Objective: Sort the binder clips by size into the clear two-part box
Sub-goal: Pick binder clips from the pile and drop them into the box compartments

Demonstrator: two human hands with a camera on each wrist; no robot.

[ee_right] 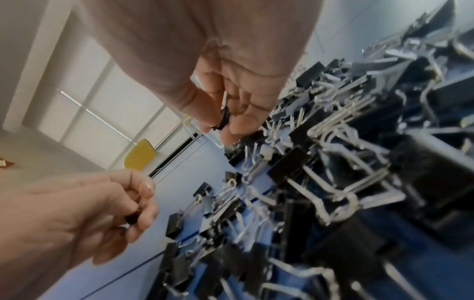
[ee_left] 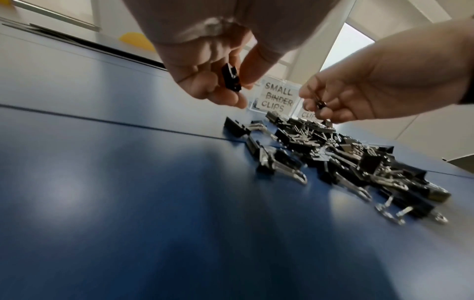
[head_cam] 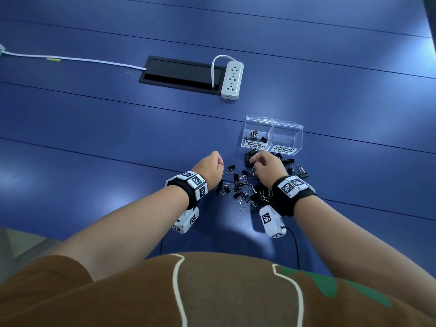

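Observation:
A heap of black binder clips (head_cam: 254, 185) in two sizes lies on the blue table, just in front of the clear two-part box (head_cam: 273, 122). The box's left part, labelled SMALL BINDER CLIPS (ee_left: 278, 97), holds a few clips; I see none in the right part, labelled MEDIUM. My left hand (head_cam: 220, 162) hovers at the heap's left edge and pinches a small black clip (ee_left: 231, 78) between thumb and fingers. My right hand (head_cam: 253, 160) is over the far end of the heap, close to the box, pinching another small clip (ee_right: 221, 119).
A white power strip (head_cam: 232, 80) lies beside a black cable hatch (head_cam: 179, 73) farther back, and a white cable (head_cam: 70, 58) runs off to the left. Blue tabletop (head_cam: 106, 149) stretches out left of the heap. A yellow chair (ee_right: 141, 154) stands beyond the table.

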